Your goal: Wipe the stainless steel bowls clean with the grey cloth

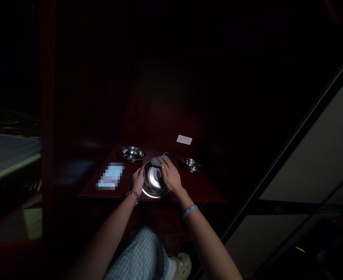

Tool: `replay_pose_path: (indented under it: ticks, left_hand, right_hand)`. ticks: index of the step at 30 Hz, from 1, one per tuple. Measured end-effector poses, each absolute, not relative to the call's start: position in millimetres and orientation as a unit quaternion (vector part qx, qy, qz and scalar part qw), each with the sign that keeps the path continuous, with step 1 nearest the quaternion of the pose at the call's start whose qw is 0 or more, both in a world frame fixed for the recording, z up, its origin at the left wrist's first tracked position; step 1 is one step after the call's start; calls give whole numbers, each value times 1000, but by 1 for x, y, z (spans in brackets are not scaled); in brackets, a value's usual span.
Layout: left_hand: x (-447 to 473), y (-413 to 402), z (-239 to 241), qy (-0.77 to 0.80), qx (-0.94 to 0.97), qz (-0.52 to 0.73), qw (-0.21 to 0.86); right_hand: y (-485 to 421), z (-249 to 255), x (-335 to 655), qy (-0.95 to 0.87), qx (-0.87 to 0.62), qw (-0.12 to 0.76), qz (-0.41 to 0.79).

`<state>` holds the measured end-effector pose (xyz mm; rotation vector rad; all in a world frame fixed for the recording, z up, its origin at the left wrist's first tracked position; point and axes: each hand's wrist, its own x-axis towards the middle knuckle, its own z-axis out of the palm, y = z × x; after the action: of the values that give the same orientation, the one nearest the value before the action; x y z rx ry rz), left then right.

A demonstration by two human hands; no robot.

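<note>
A shiny metal bowl [155, 182] lies at the table's front edge, its rounded side apparently facing up. My left hand [138, 179] grips the bowl's left rim, fingers closed along it. Over its far right side, my right hand [170, 174] presses a grey cloth [157, 161] against the metal. Part of the cloth is hidden under those fingers. Behind and to the left stands another metal bowl [132, 154], opening upward. A smaller metal bowl [191, 165], maybe several nested, sits to the right of my right hand.
The dark red table [94, 189] also carries a blurred-out bright rectangle [110, 176] at left. A white socket plate [184, 139] is on the back wall. My knee [143, 249] is below the table edge. Dark panels enclose the sides.
</note>
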<state>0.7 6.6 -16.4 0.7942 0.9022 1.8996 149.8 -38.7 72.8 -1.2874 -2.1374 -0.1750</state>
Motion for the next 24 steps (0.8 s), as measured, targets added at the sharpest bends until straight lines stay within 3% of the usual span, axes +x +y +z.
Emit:
replay_pose_path:
  ticks: [5,13,24]
  left_hand:
    - [0,9,-19,380,323,756,424]
    - [1,10,-22,371,331,744,446]
    - [-4,-2,-12,328,361,735,471]
  right_hand:
    - [-61,43,180,-752,-539,380,13]
    - [-108,-18,194,-803,-479,353,-27]
    - [-103,23,120,-850,-447,248,-130]
